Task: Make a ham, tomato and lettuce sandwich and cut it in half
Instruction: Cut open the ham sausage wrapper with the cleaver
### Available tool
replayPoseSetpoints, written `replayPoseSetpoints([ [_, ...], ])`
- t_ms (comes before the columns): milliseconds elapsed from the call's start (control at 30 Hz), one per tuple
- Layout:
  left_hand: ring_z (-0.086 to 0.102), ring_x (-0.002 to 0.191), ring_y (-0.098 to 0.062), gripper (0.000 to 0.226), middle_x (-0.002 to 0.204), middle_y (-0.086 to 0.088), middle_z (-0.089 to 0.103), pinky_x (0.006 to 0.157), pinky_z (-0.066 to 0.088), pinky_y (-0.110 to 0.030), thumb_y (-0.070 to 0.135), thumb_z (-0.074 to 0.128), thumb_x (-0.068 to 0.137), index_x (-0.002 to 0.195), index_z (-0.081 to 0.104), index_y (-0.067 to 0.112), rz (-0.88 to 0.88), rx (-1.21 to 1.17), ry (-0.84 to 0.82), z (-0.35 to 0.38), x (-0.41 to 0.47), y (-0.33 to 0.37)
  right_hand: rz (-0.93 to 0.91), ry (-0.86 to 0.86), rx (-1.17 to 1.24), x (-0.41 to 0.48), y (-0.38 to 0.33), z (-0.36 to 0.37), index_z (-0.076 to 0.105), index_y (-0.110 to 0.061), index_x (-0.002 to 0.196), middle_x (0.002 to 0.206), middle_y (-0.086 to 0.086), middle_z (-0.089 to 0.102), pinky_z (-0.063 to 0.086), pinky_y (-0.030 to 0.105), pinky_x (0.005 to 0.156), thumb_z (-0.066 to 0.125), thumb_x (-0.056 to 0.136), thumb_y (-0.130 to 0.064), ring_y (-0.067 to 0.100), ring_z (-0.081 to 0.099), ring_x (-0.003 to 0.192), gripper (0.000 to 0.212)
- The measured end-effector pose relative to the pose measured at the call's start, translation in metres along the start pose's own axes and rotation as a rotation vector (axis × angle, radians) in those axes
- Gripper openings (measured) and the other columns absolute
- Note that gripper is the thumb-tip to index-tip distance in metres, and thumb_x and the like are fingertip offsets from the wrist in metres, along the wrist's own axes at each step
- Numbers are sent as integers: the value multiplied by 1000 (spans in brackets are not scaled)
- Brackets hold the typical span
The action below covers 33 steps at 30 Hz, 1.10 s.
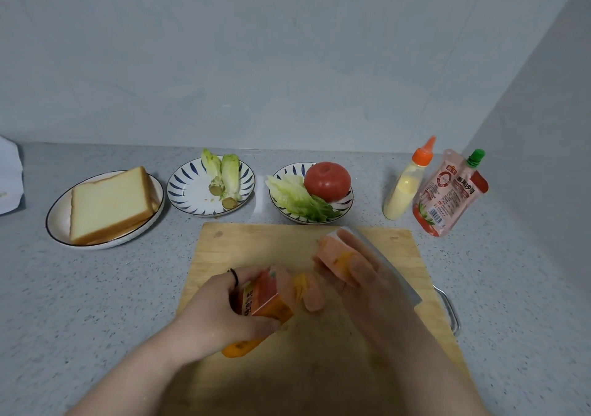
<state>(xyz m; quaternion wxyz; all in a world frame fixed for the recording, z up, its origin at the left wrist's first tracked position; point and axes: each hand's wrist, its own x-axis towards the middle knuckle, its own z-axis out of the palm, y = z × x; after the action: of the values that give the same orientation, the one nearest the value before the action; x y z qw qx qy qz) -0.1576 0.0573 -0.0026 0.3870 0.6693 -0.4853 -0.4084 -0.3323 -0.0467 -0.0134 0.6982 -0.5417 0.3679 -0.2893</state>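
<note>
Over the cutting board (pixel 256 249) at the counter's (pixel 121 287) near edge, our left hand (pixel 217 307) grips the orange ham wrapper (pixel 267 300). Our right hand (pixel 361 278) holds a pink ham piece (pixel 331 249), with a knife blade (pixel 395 276) just beside it. Along the back edge we see bread (pixel 108 201), lettuce stumps (pixel 225 179), lettuce leaves (pixel 294 198), a tomato (pixel 327 180), a yellow sauce bottle (pixel 403 191) and a red sauce pouch (pixel 447 195).

The grey speckled tabletop (pixel 96 287) runs back to a pale wall. Along the back stand, from left to right, a white plate with a dark rim (pixel 59 212), a plate with blue leaf strokes (pixel 192 191) just beside it, and a bowl in the same pattern (pixel 292 170). Further right, a yellow squeeze bottle with an orange nozzle (pixel 404 188) stands upright, touching a red ketchup pouch with a green cap (pixel 447 195). A wooden cutting board (pixel 256 249) lies nearest, its metal handle (pixel 452 313) on the right. Something white (pixel 9 179) sits at the far left edge.
</note>
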Motion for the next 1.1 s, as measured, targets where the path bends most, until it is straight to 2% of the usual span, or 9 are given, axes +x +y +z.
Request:
replayPoseSetpoints([
  [100,54,75,22,58,78,46,56,53,41,0,7,81,59,88,49,45,3,25,35,-1,-1,0,44,-7,169,5,-1,-1,51,-19,122,105,0,68,49,40,91,82,27,-65,22,63,102,110],
  [200,50,76,24,58,79,21,63,55,40,2,18,85,54,88,47,47,12,101,112,-4,4,-3,105,-39,355,6,4,4,47,-12,122,105,8,64,47,43,93,87,26,-55,23,64,94,112],
  [367,47,75,4,68,87,23,46,57,33,-6,37,81,55,111,44,41,-60,385,254,-13,25,-28,129,-9,527,5,6,7,48,-13,118,104,8,57,44,31,80,89,14,-50,19,56,90,118],
  [600,54,96,-14,70,115,5,52,73,34,-19,41,76,62,124,48,25,-83,586,338,-19,66,-50,111,-54,532,7,10,10,63,-6,95,75,6,68,55,22,60,92,18,-41,14,65,67,90],
  [733,49,114,-17,81,128,2,51,90,39,-23,45,73,65,134,38,24,-88,675,256,-24,79,-52,135,-79,427,10,11,9,58,-11,109,100,9,64,55,24,68,91,20,-45,17,66,84,100],
  [833,37,125,-18,80,136,2,45,106,27,-28,49,71,68,136,38,23,-37,753,227,-26,77,-41,156,-83,278,9,13,9,54,-23,114,122,9,51,51,26,74,89,17,-50,21,58,99,107],
  [900,48,113,-16,51,119,3,58,95,35,-25,41,69,73,119,57,23,55,607,311,-22,68,-29,123,-78,121,8,12,10,54,-32,109,125,2,51,51,26,74,86,20,-51,17,59,103,96],
  [967,57,86,3,11,87,15,65,73,40,-8,33,66,77,88,67,32,100,392,340,-13,56,-12,59,-70,1,6,11,12,51,-38,106,119,-12,51,51,18,68,81,29,-46,2,61,98,83],
  [1100,48,70,28,22,53,39,54,63,33,7,26,64,80,64,62,41,121,205,266,4,44,7,-45,-55,-159,3,11,18,43,-41,113,110,-26,46,46,2,64,71,50,-31,-25,52,88,69],
])
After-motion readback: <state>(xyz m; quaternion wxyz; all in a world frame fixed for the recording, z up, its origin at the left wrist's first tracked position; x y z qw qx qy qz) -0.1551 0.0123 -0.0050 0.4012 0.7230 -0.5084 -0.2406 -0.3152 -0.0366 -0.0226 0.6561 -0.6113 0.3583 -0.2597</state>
